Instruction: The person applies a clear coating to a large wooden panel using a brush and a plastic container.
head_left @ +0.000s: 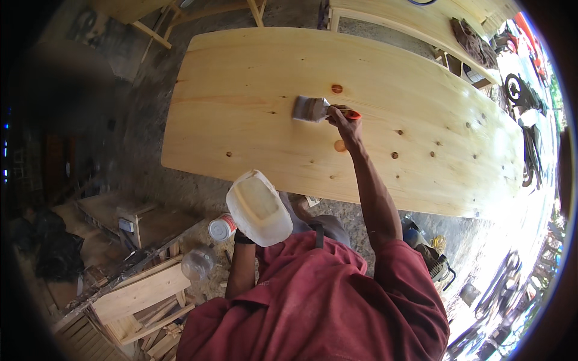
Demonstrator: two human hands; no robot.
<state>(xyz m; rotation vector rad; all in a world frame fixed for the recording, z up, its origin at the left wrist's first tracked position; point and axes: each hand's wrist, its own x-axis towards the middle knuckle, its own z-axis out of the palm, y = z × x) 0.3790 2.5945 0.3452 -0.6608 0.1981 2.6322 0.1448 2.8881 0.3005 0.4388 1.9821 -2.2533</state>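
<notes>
My right hand [345, 123] is closed round the handle of a wide paintbrush [312, 110], orange at its end. The bristles point left and lie at the surface of a long pale wooden tabletop [229, 114] with knots and rounded corners. Close to my body, a cut-open whitish plastic jug [260, 207] holds a little pale liquid. It is held up by my left hand, which is mostly hidden behind it; only the dark-banded wrist [243, 237] shows below.
Left of the jug are a can [222, 228] and a clear plastic bottle [198, 263]. Wood offcuts [158, 328] lie at lower left. Another wooden table [403, 24] stands beyond, a dark cloth [472, 41] on it. A machine [428, 253] sits on the floor at right.
</notes>
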